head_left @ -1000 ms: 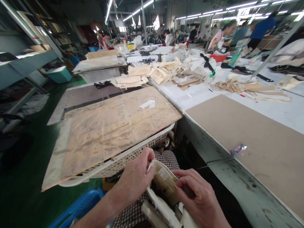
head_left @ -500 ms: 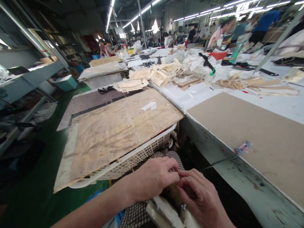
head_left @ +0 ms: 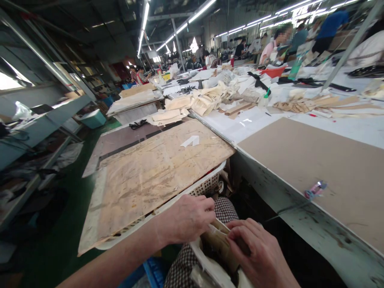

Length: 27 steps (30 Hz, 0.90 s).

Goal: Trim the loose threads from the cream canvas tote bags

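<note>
A cream, pouch-like fabric piece (head_left: 210, 267) rests on my lap, its stiff edge turned up and its dark inside partly showing. My left hand (head_left: 192, 218) pinches the far left part of that edge, fingers curled down. At the right side of the same edge, my right hand (head_left: 256, 250) grips with thumb and fingers pressed together. A short stretch of edge shows between the two hands. The lower part of the piece runs out of view, and my fingertips are partly hidden. Checkered cloth (head_left: 183, 266) covers my legs beneath it.
A worn wooden board (head_left: 150, 176) lies over a white plastic basket (head_left: 210, 184) ahead of me. On the right, a table carries a brown sheet (head_left: 318, 160) and a small pink-and-blue item (head_left: 315, 189). Cream pieces (head_left: 207, 102) are heaped farther back. Several people work beyond.
My hands have moved apart, the left one shifting left, and the edge of the cream piece now shows between them. The view has turned slightly left.
</note>
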Tool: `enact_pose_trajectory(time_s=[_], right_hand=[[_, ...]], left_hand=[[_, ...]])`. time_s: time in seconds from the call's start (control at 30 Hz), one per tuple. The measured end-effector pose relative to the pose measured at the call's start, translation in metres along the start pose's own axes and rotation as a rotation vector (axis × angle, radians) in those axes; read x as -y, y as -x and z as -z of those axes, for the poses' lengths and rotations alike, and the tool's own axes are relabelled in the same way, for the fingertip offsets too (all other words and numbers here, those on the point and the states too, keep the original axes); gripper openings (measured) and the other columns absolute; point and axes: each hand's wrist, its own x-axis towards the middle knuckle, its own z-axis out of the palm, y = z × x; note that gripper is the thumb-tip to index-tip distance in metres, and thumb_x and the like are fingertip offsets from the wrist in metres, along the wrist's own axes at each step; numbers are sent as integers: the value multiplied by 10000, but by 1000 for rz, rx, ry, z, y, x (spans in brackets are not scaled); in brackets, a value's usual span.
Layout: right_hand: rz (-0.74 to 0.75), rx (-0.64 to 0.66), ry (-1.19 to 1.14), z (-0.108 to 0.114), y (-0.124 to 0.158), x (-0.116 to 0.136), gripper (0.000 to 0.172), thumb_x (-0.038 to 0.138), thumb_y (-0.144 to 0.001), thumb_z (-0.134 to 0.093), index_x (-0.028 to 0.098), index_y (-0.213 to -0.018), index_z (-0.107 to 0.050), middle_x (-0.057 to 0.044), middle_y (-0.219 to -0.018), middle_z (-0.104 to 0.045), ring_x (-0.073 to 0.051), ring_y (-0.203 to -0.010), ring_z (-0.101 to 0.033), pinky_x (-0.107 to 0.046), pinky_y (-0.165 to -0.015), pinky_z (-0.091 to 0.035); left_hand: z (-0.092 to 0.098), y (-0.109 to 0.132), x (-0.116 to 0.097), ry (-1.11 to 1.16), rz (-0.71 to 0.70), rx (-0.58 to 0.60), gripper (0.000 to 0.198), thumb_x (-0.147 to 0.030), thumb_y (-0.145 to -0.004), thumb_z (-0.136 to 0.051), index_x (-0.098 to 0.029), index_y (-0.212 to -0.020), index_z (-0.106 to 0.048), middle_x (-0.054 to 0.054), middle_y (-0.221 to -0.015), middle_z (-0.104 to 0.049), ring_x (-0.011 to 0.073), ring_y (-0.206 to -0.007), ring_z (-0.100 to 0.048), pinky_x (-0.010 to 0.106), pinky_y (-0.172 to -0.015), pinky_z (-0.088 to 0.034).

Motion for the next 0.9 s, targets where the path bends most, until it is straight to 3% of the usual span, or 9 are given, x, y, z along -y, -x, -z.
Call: enact_pose_trajectory(time_s=[0.23,0.37,0.5,0.63,0.8,0.9], right_hand=[[6,24,39,-7,3,-3,127,138,-894,-515,210,-809,-577,-29,-825,-699,-138,-684,-655,-231,-587,-517],[-42,34,95,-10,13,-5,115,177,-911,-516,222,-830,-584,-26,-844,-699,-153,-706,-664,-247,-596,-518],[-134,38,105,-7,14,-4,149,235,-935,-507,227,-801,-573,-15,-791,-679,-152,-671,-644,-252,-583,-511],[-142,68,68,-4,9,-2,191,245,-955,-484,222,-790,-577,-6,-745,-654,-142,-643,-612,-255,-591,-497],[18,180,58,-1,0,-2,187,190,-969,-447,241,-1014,-622,-26,-907,-686,-152,-745,-622,-251,-589,-472],[36,194,110,-3,-3,-3,210,239,-992,-423,258,-973,-632,-19,-898,-688,-164,-726,-605,-258,-553,-451]], left_hand=[[3,1,0,174,-156,-64,29,-153,-830,-651,-173,-825,-629,41,-1047,-628,178,-962,-561,293,-886,-474],[7,5,-2,409,-117,-33,125,-131,-753,-709,-203,-825,-636,23,-1161,-590,180,-1026,-553,273,-946,-462],[6,11,-1,479,9,-73,52,-142,-834,-650,-181,-828,-615,41,-1143,-568,183,-1069,-540,282,-972,-440],[1,15,3,358,59,-63,57,-158,-906,-565,-167,-892,-619,41,-1090,-573,152,-935,-574,244,-838,-479],[5,13,7,45,-97,-9,135,-152,-926,-553,-176,-815,-626,36,-1075,-589,150,-843,-579,241,-655,-465],[9,11,3,-62,-108,40,129,-160,-894,-614,-171,-765,-626,39,-1008,-603,169,-804,-569,260,-574,-433]])
